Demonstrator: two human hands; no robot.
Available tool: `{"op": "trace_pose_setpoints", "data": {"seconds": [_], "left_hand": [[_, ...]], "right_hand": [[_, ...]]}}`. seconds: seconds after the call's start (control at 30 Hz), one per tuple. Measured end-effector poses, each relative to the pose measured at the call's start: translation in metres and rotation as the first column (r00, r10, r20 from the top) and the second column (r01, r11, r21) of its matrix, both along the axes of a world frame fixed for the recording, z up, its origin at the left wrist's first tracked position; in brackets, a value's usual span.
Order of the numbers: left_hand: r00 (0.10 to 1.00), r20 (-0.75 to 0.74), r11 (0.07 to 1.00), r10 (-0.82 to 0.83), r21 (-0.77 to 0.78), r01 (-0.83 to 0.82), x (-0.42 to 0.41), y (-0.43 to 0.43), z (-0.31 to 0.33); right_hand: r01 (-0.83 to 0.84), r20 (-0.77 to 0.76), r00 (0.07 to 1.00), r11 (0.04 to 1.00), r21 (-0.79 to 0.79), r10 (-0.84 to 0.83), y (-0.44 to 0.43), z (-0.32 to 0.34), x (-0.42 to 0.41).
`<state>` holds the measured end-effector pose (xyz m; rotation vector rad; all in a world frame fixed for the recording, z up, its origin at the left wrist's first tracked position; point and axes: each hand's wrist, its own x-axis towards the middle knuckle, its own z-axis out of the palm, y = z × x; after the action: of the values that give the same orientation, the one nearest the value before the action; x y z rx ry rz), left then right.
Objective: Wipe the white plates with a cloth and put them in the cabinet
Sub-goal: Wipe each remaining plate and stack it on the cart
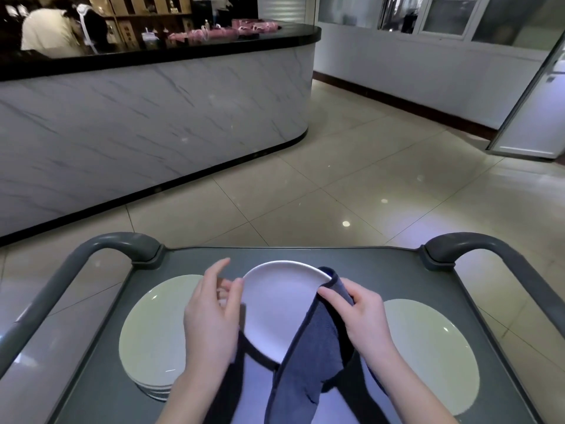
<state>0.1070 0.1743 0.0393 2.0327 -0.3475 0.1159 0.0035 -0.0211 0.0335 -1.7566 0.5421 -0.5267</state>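
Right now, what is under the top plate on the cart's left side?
More plates: their stacked rims show beneath its near edge, resting on the cart tray. The count is unclear, and the left hand and forearm cover the stack's right side.

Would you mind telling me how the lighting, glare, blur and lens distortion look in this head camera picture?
Head view: ceiling lights leave glare spots on the floor tiles and thin streaks on the stacked plates; the left hand gripping the held plate looks slightly motion-blurred at its fingers; the wide lens bows the counter; behind it, the room is dim.
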Motion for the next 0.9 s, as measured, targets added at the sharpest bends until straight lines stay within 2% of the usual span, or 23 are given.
{"op": "trace_pose_setpoints", "data": {"seconds": [0.1, 0.17, 0.3, 0.43, 0.53, 0.63, 0.77, 0.9], "left_hand": [[0.94, -0.277, 0.976, -0.199, -0.147, 0.163, -0.023, -0.012, -0.002], [0.892, -0.378, 0.963, -0.248, -0.198, 0.184, -0.025, -0.02, -0.003], [0.821, -0.526, 0.958, -0.223, -0.275, 0.083, -0.02, -0.031, 0.008], [0.756, -0.63, 0.955, -0.176, -0.294, -0.023, -0.019, -0.023, 0.011], [0.676, -0.7, 0.928, -0.23, -0.366, -0.064, -0.013, -0.017, 0.002], [0.656, -0.701, 0.921, -0.279, -0.389, -0.023, -0.011, -0.007, -0.012], [0.648, -0.696, 0.9, -0.308, -0.435, -0.039, -0.01, 0.001, -0.027], [0.703, -0.64, 0.87, -0.311, -0.49, -0.061, -0.009, 0.009, -0.031]], "right_hand": [[0.038, 0.048, 0.998, 0.996, -0.082, -0.034, 0.018, -0.004, -0.009], [0.02, 0.075, 0.997, 0.983, -0.181, -0.006, 0.032, -0.007, -0.014], [-0.007, 0.112, 0.991, 0.868, -0.496, 0.072, 0.052, -0.012, -0.022], [-0.099, 0.072, 0.981, 0.782, -0.615, 0.181, 0.057, -0.015, -0.022], [-0.256, -0.04, 0.959, 0.794, -0.552, 0.281, 0.053, -0.016, -0.022], [-0.407, -0.166, 0.913, 0.85, -0.334, 0.373, 0.043, -0.014, -0.019], [-0.308, -0.126, 0.949, 0.934, -0.178, 0.289, 0.031, -0.011, -0.009], [-0.075, -0.074, 0.995, 0.969, -0.235, 0.059, 0.029, -0.011, -0.01]]}}
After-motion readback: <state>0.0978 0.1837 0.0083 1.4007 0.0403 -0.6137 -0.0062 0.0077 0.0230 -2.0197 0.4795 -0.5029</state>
